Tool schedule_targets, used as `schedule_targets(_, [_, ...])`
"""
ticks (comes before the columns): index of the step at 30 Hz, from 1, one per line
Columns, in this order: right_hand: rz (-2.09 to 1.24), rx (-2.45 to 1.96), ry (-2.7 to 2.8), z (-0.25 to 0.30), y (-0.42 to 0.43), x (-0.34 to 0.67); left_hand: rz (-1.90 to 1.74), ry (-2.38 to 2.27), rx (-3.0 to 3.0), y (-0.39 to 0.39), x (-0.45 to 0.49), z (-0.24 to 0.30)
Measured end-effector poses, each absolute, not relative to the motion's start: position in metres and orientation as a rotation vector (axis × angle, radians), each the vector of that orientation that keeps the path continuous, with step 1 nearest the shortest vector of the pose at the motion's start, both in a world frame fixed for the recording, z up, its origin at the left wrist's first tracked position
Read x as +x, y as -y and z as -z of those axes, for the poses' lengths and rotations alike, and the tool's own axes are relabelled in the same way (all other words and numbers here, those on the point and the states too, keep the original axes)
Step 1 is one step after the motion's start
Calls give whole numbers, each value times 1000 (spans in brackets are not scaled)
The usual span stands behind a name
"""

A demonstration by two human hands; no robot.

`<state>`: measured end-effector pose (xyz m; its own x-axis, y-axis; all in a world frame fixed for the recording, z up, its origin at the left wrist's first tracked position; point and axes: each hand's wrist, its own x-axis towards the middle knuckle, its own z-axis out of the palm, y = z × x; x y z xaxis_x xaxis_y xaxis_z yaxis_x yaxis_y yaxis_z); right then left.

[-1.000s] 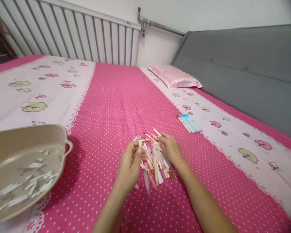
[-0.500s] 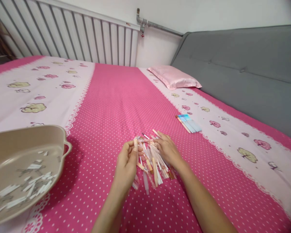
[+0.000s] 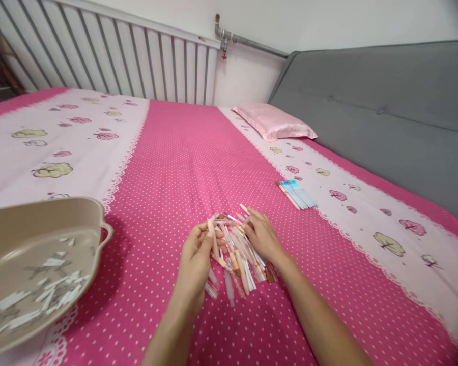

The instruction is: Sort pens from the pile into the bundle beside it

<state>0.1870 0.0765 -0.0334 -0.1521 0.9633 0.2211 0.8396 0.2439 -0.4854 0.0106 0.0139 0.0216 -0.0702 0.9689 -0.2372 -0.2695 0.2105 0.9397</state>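
A loose pile of slim sticks (image 3: pixel 236 249), pen- or brush-like, lies on the pink dotted bedspread. Some are clear pinkish, some white, others peach or brown. At the pile's left side, my left hand (image 3: pixel 198 249) is closed around a peach pen-like stick (image 3: pixel 212 239), held nearly upright between thumb and fingers. My right hand (image 3: pixel 262 234) rests over the pile's upper right, fingers bent and a little apart, touching the sticks. Another peach stick (image 3: pixel 244 208) pokes out beyond its fingertips. Under the right fingers, part of the pile is hidden.
At the left stands a beige basin (image 3: pixel 95 208) with many short white and grey pieces (image 3: pixel 53 292) in it. A flat row of sticks in a blue-and-clear pack (image 3: pixel 297 194) lies to the right. Farther back are a pink pillow (image 3: pixel 273 122), grey headboard (image 3: pixel 381 101) and white radiator (image 3: pixel 137 56).
The pinkish stick that stretched between my hands is no longer there. My right hand has drawn slightly down onto the pile; my left hand still holds the peach stick, now tilted a little left.
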Motion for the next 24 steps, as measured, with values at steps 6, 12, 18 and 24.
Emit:
schedule_targets(6, [-406,-1571,1769,12,-73,192,-1218,-1199,884,-14,11,-20])
schedule_targets(12, [-583,-1363,1611,-18,-60,192,-1245,-1258,1115,-14,12,-17])
schedule_targets(18, [-635,-1342,1671,-45,-46,194,-1239,-1319,1334,-12,12,-15])
schedule_targets(24, [-567,-1355,1810,-59,-37,197,-1214,-1449,1484,-11,12,-17])
